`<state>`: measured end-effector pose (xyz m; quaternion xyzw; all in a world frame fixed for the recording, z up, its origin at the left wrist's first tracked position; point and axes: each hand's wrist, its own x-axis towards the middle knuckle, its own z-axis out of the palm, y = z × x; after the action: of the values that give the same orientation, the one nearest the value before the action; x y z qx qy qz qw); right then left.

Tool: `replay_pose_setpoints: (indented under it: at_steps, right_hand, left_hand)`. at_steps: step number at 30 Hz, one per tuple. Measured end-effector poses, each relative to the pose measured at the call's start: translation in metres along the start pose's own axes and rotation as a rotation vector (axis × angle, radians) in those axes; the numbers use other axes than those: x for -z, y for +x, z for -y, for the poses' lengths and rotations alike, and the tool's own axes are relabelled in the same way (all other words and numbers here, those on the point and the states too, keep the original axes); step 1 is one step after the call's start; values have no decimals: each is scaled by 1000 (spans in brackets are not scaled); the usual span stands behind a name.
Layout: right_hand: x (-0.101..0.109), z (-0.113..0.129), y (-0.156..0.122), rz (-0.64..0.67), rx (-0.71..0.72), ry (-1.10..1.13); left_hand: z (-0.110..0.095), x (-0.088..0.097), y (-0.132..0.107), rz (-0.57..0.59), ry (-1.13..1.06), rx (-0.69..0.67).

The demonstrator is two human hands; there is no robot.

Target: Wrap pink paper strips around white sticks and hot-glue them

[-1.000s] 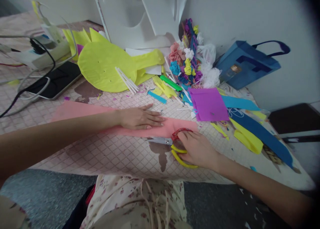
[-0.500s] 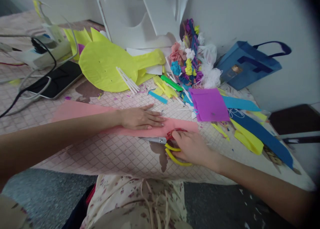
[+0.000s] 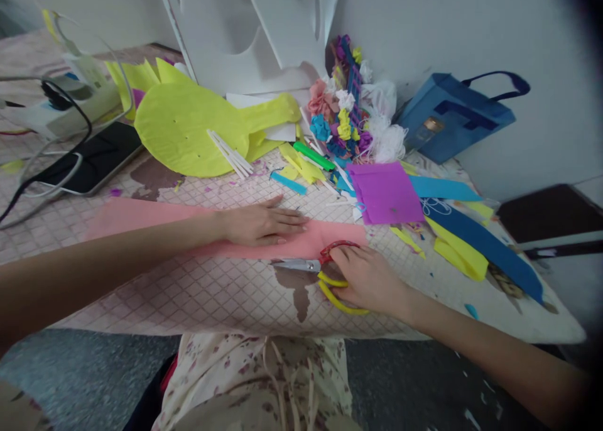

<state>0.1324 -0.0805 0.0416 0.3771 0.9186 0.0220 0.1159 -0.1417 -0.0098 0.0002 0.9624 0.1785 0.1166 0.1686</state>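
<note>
A long strip of pink crepe paper lies across the table. My left hand rests flat on it, fingers stretched out to the right. In my right hand is a pair of scissors with one red and one yellow handle. Their blades point left along the paper's near edge; whether any paper lies between them I cannot tell. My left forearm covers part of the strip.
Behind the strip lie a yellow paper shape with white sticks, a green cutter and a purple paper square. A blue bag stands at the back right. A black tablet and cables are at the left.
The view has shifted slightly, so most things sit a little further left. My left hand stays flat on the pink paper, and my right hand keeps hold of the scissors.
</note>
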Motion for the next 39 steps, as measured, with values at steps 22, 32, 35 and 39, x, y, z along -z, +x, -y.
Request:
replay_pose_setpoints:
  at_steps: [22, 32, 35, 39]
  right_hand:
    - [-8, -1, -5, -37, -18, 18]
    - [-9, -34, -20, -122, -105, -18]
    - [-11, -47, -27, -100, -145, -41]
    - [-16, -59, -37, -110, -168, -55]
  left_hand:
    - [-17, -10, 150, 92, -111, 519]
    - [-4, -5, 217, 50, -160, 368]
    - [-5, -11, 244, 4, -149, 346]
    - [-16, -12, 259, -142, -118, 325]
